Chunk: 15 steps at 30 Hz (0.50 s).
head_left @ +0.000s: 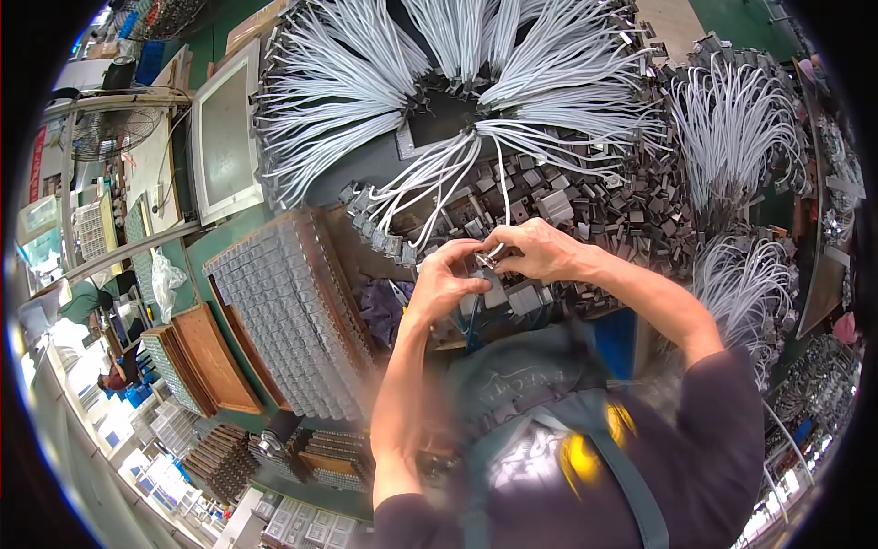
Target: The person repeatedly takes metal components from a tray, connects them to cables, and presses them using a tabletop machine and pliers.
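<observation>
My left hand [443,282] and my right hand [541,252] meet in front of my chest, fingertips almost touching. Between them is a small metal part [486,260], mostly covered by fingers. A white cable [504,181] runs down from the bundle to my right fingertips, which pinch its end by the metal part. My left thumb and fingers close around the part's other side. Just below the hands lies a pale block-like piece [495,295]. Beyond them, loose small metal housings [553,207] lie heaped on the bench.
A large ring of white cables [347,91] with metal ends fills the far bench. More cable bundles stand at the right [732,137]. At left is a tray [283,311] with rows of grey metal parts, beside a framed panel [227,137]. Wooden boards [215,357] stand farther left.
</observation>
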Available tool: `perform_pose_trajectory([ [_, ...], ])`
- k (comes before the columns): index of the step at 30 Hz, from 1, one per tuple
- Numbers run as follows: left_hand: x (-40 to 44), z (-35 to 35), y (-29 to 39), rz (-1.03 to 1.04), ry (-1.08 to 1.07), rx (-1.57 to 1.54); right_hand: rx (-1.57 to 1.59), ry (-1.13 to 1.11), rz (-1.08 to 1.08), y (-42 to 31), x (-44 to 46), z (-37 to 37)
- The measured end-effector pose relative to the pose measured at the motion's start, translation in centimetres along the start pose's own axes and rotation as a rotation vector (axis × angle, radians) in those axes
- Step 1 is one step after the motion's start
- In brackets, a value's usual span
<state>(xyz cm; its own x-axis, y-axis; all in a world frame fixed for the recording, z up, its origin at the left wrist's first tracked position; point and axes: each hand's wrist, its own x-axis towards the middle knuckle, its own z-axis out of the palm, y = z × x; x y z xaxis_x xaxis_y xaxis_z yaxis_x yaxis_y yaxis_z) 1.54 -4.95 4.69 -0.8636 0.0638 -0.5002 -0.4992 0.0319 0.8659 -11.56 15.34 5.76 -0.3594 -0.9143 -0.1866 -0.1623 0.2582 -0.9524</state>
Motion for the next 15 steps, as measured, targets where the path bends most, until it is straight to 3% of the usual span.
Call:
perform_pose_trajectory([
  [1,0.1,-0.1,-0.5,-0.063,-0.010,-0.162,0.026,0.008,-0.015,0.1,0.0,0.1],
  [4,-0.1,-0.2,-0.4,-0.132,-0.056,-0.193,0.026,-0.001,-0.001,0.1,-0.1,0.2],
  [8,-0.4,0.2,-0.5,-0.072,-0.076,-0.214,0.028,0.023,-0.029,0.7,-0.3,0.8],
  [11,-0.5,0.1,1.2,-0.072,-0.061,0.030,-0.069,0.038,-0.041,1.1,-0.5,1.0],
  [15,-0.4,0.3,1.5,0.106,-0.008,0.279,-0.092,0.093,-0.109,1.7,-0.7,1.4],
])
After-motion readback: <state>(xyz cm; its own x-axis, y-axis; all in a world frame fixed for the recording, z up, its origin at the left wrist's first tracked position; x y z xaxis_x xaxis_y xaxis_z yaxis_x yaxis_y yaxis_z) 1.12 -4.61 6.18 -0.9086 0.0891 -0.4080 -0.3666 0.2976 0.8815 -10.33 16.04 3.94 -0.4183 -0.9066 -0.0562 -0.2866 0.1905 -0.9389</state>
